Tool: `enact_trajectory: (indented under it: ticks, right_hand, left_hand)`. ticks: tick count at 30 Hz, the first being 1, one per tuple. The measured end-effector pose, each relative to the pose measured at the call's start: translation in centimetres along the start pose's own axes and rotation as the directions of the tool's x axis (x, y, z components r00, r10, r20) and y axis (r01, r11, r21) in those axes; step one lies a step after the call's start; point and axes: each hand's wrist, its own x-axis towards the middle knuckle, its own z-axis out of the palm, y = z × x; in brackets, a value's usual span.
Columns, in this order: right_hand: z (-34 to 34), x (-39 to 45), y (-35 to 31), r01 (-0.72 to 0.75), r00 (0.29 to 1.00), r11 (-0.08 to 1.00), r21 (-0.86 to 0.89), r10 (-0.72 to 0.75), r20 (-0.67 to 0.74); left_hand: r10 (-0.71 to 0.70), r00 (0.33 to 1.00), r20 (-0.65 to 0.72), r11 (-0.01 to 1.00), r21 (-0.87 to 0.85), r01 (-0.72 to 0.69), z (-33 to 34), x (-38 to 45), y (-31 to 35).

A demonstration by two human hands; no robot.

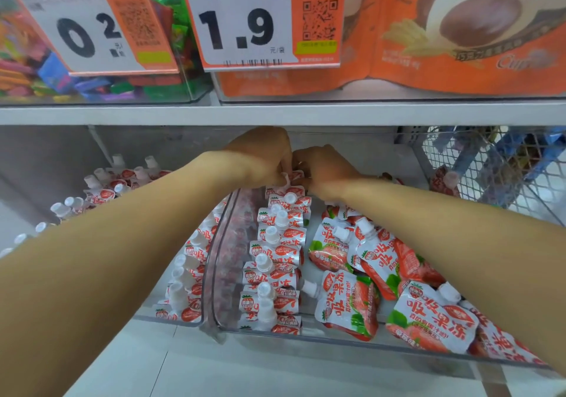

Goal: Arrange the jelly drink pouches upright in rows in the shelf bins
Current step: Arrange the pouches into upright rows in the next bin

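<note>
Both hands reached to the far end of the right bin (352, 340). One pouch (291, 178) pinched there between left hand (263, 156) and right hand (324, 171), grip closed on its top. Upright row (275, 262) along the bin's left wall; loose pouches (395, 277) lying flat at its near right corner.

Glossy foil pouches (277, 262) in clear plastic bin (214, 274).
</note>
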Motion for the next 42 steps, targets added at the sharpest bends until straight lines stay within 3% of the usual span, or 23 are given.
enact_trajectory:
  ticks: [5,8,10,12,17,19,21,22,23,25,29,33,35,37,39,40,42]
  right_hand:
    - [-1.5,-0.8,-0.2,-0.028,0.968,0.999,-0.038,0.036,0.250]
    - [-1.3,-1.7,-1.0,-0.101,0.989,0.991,-0.088,0.110,0.103]
    - [-1.1,-1.9,-1.6,-0.224,0.965,0.973,-0.058,0.230,0.125]
    - [-1.2,-2.0,-2.2,-0.329,0.914,0.944,0.000,0.319,0.252]
    - [-0.3,-2.0,-3.3,-0.451,0.877,0.888,0.088,0.424,0.226]
    - [0.3,-2.2,-3.6,-0.525,0.849,0.794,0.308,0.463,0.253]
    - [-0.1,-3.4,-4.7,-0.556,0.825,0.516,0.651,0.434,0.361]
    - [-0.1,-4.2,-5.2,-0.554,0.821,0.413,0.723,0.412,0.394]
    - [-0.1,-4.8,-5.6,-0.553,0.823,0.421,0.719,0.408,0.394]
    - [0.7,-5.7,-6.3,-0.551,0.829,0.569,0.611,0.459,0.320]
    - [2.0,-6.5,-7.3,-0.525,0.844,0.631,0.570,0.471,0.256]
    - [0.8,-7.7,-6.4,-0.518,0.855,0.592,0.617,0.359,0.374]
    - [-1.1,-9.0,-5.4,-0.388,0.921,0.697,0.603,0.269,0.282]
    - [-3.6,-11.2,-4.8,-0.185,0.982,0.865,0.466,0.181,0.053]
    - [-5.7,-13.6,-3.8,-0.011,0.988,0.974,0.226,0.045,-0.145]
    - [-6.6,-14.8,-3.3,0.016,0.992,0.998,0.060,-0.009,-0.125]
    - [-7.3,-16.4,-2.1,-0.066,0.991,0.962,-0.265,0.094,0.093]
  left_hand:
    - [-0.032,0.999,-0.029,0.997,0.065,0.034,0.0,-0.5,0.2]
    - [-0.046,0.962,-0.270,0.999,0.014,0.052,-0.4,-3.6,0.0]
    - [-0.118,0.920,-0.373,0.992,-0.088,0.091,-0.5,-6.5,0.4]
    - [-0.242,0.902,-0.359,0.968,-0.156,0.198,-0.1,-9.3,0.9]
    - [-0.386,0.857,-0.341,0.908,-0.305,0.287,1.4,-12.0,1.2]
    - [-0.388,0.851,-0.353,0.906,-0.312,0.284,1.5,-11.7,1.2]
    - [-0.381,0.853,-0.357,0.916,-0.270,0.297,1.6,-11.5,1.2]
    - [-0.386,0.849,-0.359,0.913,-0.279,0.297,1.7,-11.5,1.2]
    - [-0.393,0.844,-0.364,0.906,-0.308,0.289,1.7,-11.5,1.1]
    - [-0.416,0.831,-0.368,0.888,-0.360,0.285,1.8,-11.7,1.1]
    - [-0.400,0.827,-0.396,0.905,-0.312,0.288,1.9,-11.6,1.6]
    - [-0.437,0.843,-0.313,0.892,-0.269,0.362,1.1,-11.3,2.1]
    - [-0.437,0.864,-0.252,0.899,-0.168,0.405,0.4,-11.4,2.6]
    - [-0.352,0.878,-0.324,0.931,-0.022,0.365,0.1,-11.3,4.0]
    - [-0.205,0.887,-0.414,0.978,-0.062,0.197,0.1,-10.7,6.3]
    - [-0.132,0.908,-0.398,0.987,-0.136,0.084,0.2,-10.3,7.6]
    - [-0.004,0.983,-0.186,0.971,-0.236,-0.041,1.1,-9.5,9.9]
